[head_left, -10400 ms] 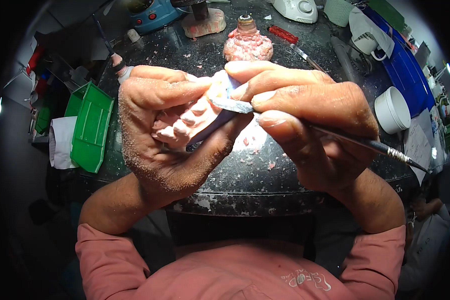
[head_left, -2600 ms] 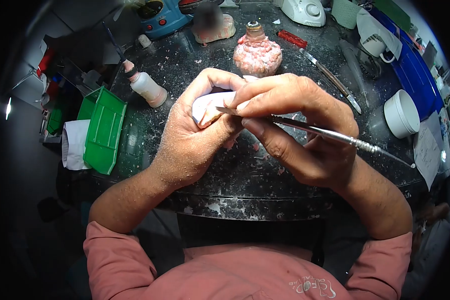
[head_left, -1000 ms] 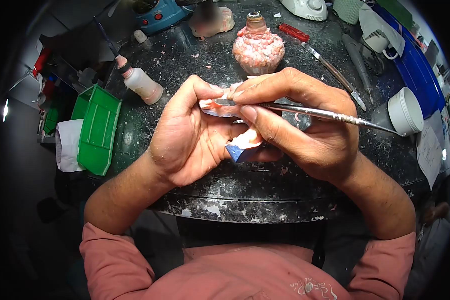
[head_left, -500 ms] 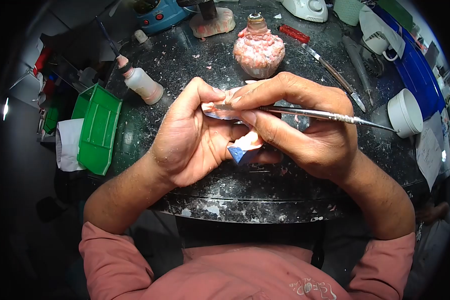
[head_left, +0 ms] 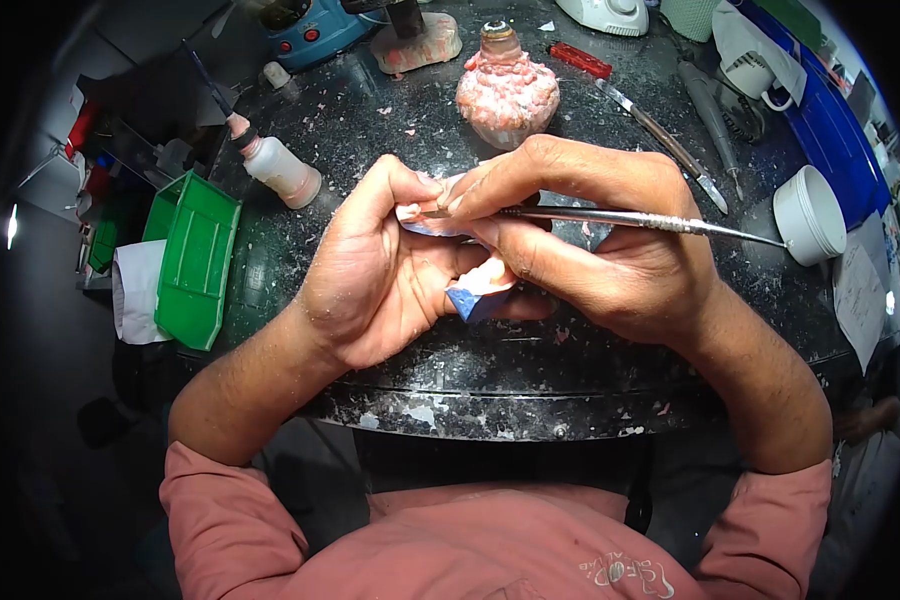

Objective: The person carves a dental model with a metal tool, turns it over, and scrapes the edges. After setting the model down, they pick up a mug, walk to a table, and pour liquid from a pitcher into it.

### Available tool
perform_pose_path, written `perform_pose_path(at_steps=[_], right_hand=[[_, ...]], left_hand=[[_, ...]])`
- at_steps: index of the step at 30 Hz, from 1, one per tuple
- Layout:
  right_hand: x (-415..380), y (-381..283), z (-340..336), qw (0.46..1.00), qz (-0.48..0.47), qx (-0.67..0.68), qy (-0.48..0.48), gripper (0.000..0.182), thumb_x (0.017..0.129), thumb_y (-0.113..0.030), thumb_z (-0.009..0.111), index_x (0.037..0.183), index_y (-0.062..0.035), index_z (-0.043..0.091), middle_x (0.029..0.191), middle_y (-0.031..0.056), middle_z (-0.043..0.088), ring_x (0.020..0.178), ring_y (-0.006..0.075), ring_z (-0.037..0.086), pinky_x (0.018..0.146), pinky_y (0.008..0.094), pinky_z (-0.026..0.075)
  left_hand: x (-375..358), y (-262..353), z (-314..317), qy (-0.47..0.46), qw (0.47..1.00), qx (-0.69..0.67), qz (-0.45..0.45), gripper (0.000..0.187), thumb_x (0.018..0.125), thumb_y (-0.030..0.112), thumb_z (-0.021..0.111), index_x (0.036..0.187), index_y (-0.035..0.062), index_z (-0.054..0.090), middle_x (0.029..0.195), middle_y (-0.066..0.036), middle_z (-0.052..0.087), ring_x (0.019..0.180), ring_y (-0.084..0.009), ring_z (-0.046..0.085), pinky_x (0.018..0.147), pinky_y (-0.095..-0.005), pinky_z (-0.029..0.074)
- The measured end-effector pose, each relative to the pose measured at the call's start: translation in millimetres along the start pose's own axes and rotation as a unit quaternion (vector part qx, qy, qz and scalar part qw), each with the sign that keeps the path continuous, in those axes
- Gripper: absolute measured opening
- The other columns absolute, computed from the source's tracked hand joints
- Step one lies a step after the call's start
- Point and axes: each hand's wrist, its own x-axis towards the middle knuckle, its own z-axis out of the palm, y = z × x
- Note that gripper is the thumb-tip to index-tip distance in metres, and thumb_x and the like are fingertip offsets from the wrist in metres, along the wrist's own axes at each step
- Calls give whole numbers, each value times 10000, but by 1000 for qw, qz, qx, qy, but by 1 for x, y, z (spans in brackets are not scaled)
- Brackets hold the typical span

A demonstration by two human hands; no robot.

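Observation:
My left hand (head_left: pixel 365 270) holds a small dental model (head_left: pixel 478 292) with a blue base and cream and pink upper parts, its thumb on the upper-left end and fingers beneath. My right hand (head_left: pixel 610 235) grips a thin metal carving tool (head_left: pixel 660 222) between thumb and fingers. The tool's working tip meets the model's upper-left part close to the left thumb, and its other end points right toward a white tub (head_left: pixel 809 216). My right fingers cover the middle of the model.
A lumpy pink-coated burner (head_left: pixel 508 95) stands beyond my hands. A white bottle (head_left: pixel 282 172) and green bin (head_left: pixel 198 262) are at left. A knife (head_left: pixel 662 145), red object (head_left: pixel 580 61), grey handpiece (head_left: pixel 708 115) and blue tray (head_left: pixel 830 120) lie at right.
Both hands, the model and the tool sit slightly further left in view. The table items have shifted slightly too, as the view moved. Both hands keep their hold.

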Motion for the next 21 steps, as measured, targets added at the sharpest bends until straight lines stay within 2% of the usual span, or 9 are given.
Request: perform_pose_path(at_steps=[3, 9, 16, 19, 21], right_hand=[[1, -2, -3, 999, 19, -14, -30, 165, 835, 59, 620, 991, 55, 671, 985, 155, 708, 944, 205, 688, 823, 318, 552], [-2, -3, 1, 999, -12, 23, 40, 186, 830, 70, 625, 1011, 56, 666, 1003, 165, 698, 935, 202, 686, 810, 316, 553], [0, 3, -1, 999, -35, -7, 17, 200, 818, 81, 628, 1013, 55, 667, 1019, 174, 692, 939, 228, 686, 844, 330, 544], [0, 3, -5, 1000, -14, 17, -7, 193, 820, 78, 616, 1004, 55, 666, 1024, 178, 693, 958, 239, 682, 864, 342, 537], [0, 1, -7, 999, -4, 13, -35, 180, 820, 71, 616, 993, 54, 665, 1033, 176, 689, 996, 248, 673, 896, 361, 524]], left_hand=[[1, -1, 4, 45, 999, 21, 3, 591, 946, 302, 230, 1323, -117, 409, 1295, -277, 521, 1155, -378, 587, 928, -569, 524], [1, 1, 1, -10, 1000, 10, 3, 574, 942, 300, 250, 1295, -115, 431, 1265, -266, 538, 1138, -371, 595, 941, -548, 524], [-1, 0, 0, 2, 1000, 5, 5, 562, 943, 295, 253, 1283, -112, 441, 1249, -264, 542, 1141, -364, 592, 959, -552, 509], [0, 0, 2, 16, 1000, 19, 8, 567, 942, 294, 260, 1293, -118, 429, 1255, -270, 537, 1142, -363, 590, 963, -539, 508], [1, 1, 2, 86, 995, 48, 18, 571, 935, 292, 287, 1305, -125, 415, 1265, -276, 531, 1151, -365, 583, 968, -504, 510]])
